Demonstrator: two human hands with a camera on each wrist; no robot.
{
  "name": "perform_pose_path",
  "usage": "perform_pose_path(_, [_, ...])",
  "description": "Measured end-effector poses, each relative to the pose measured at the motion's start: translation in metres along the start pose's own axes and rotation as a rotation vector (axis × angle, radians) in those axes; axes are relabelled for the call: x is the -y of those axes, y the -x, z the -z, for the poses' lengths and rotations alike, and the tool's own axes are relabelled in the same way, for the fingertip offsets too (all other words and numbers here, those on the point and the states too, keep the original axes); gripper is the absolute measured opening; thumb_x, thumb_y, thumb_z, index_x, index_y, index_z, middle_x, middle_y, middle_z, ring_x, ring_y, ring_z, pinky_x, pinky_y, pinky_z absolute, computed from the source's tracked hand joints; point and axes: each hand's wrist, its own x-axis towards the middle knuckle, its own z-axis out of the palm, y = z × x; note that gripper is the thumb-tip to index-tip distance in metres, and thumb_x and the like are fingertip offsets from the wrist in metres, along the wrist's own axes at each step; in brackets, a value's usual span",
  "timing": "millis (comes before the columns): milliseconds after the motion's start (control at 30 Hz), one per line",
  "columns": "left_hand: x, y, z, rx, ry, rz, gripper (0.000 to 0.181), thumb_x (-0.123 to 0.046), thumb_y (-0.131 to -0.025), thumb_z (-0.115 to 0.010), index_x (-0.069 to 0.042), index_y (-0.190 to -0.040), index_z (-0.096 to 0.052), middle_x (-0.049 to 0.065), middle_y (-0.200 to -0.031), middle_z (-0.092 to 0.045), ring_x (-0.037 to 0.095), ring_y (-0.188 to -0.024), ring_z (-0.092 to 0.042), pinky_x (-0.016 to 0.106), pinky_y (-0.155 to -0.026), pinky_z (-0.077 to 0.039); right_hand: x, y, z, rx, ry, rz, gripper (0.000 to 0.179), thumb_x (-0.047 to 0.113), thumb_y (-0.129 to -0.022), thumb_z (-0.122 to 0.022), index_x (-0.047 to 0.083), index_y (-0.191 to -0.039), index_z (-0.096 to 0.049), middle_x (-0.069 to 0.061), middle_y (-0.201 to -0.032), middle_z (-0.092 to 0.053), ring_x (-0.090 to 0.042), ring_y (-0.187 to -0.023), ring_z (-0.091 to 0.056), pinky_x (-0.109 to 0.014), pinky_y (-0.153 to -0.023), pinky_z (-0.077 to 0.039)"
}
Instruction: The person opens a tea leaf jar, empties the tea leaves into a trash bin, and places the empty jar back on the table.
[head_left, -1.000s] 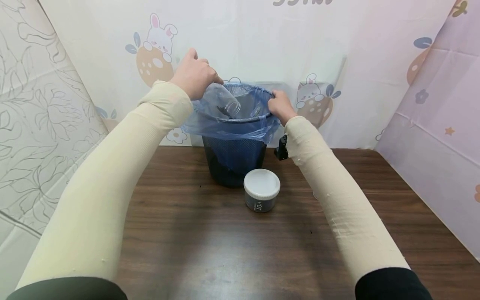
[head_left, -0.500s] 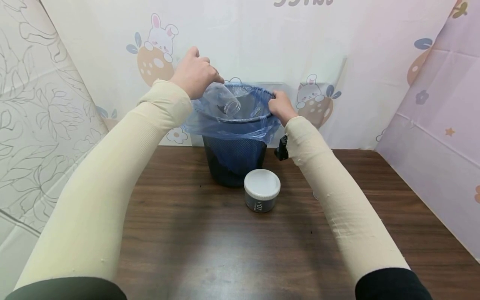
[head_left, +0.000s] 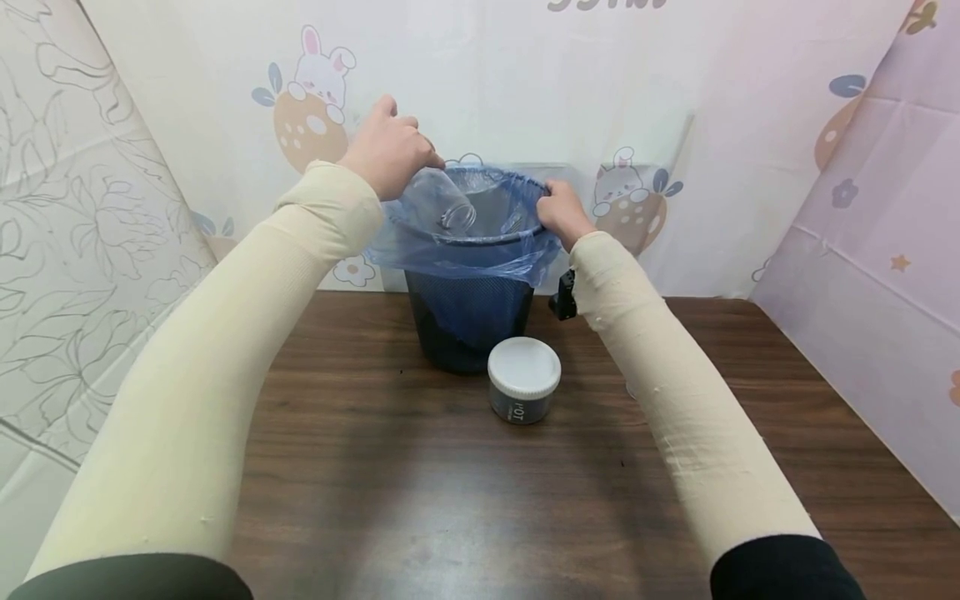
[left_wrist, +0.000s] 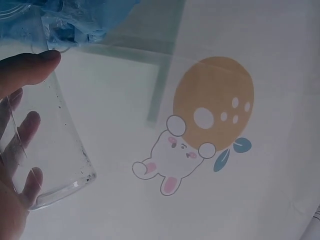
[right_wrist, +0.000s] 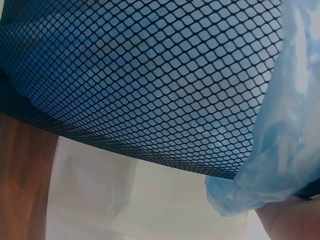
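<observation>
My left hand (head_left: 393, 154) holds a clear, see-through jar (head_left: 438, 200), tilted with its ringed mouth down over the opening of a black mesh bin (head_left: 472, 317). In the left wrist view, thumb and fingers wrap the jar (left_wrist: 65, 145), and small dark specks cling to its wall near the base. A blue plastic bag (head_left: 465, 258) lines the bin and folds out over its rim. My right hand (head_left: 564, 212) grips the bin's rim and the bag on the right side. From the right wrist, the mesh wall (right_wrist: 165, 80) fills the view, with the bag's folded edge (right_wrist: 280, 150) beside the hand.
A small tub (head_left: 523, 379) with a white lid and dark body stands just in front of the bin. Behind the right wrist is a small black object (head_left: 564, 296). The brown wooden table (head_left: 450, 500) meets a printed cloth backdrop (head_left: 480, 83).
My left hand has barely moved; the jar's mouth has shifted slightly left. The dark patch inside near its mouth looks smaller. My right hand stays on the rim.
</observation>
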Motion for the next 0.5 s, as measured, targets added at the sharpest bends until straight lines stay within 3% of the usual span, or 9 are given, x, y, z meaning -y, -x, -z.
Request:
perform_pose_path(133, [0.0013, 0.0011, -0.0007, -0.002, -0.007, 0.001, 0.040, -0.001, -0.083, -0.065, -0.021, -0.118, -0.069, 0.006, -0.105, -0.070, 0.029, -0.088, -0.054, 0.049, -0.084, -0.028, 0.0000, 0.0003, 0.0000, -0.001, -0.005, 0.006, 0.040, -0.001, -0.093, -0.022, -0.004, -0.127, -0.044, -0.014, -0.105, -0.038, -0.023, -0.087, -0.038, -0.032, -0.073, -0.034])
perform_pose_path(233, [0.0018, 0.0011, -0.0024, -0.004, -0.024, -0.003, 0.038, -0.003, -0.084, -0.065, -0.022, -0.117, -0.069, 0.005, -0.103, -0.070, 0.028, -0.086, -0.054, 0.048, -0.083, -0.029, -0.0001, 0.0002, 0.0001, 0.000, -0.013, 0.009, 0.040, -0.002, -0.093, -0.022, -0.004, -0.127, -0.044, -0.014, -0.103, -0.037, -0.022, -0.085, -0.037, -0.031, -0.072, -0.034])
perform_pose_path(500, [0.0027, 0.0019, -0.0034, -0.013, -0.045, -0.009, 0.038, -0.003, -0.084, -0.065, -0.022, -0.117, -0.069, 0.005, -0.105, -0.070, 0.029, -0.085, -0.054, 0.048, -0.084, -0.029, 0.0002, 0.0012, 0.0013, 0.011, -0.025, 0.000, 0.058, -0.002, -0.091, -0.022, 0.002, -0.148, -0.030, -0.018, -0.139, -0.036, -0.026, -0.110, -0.038, -0.031, -0.087, -0.036])
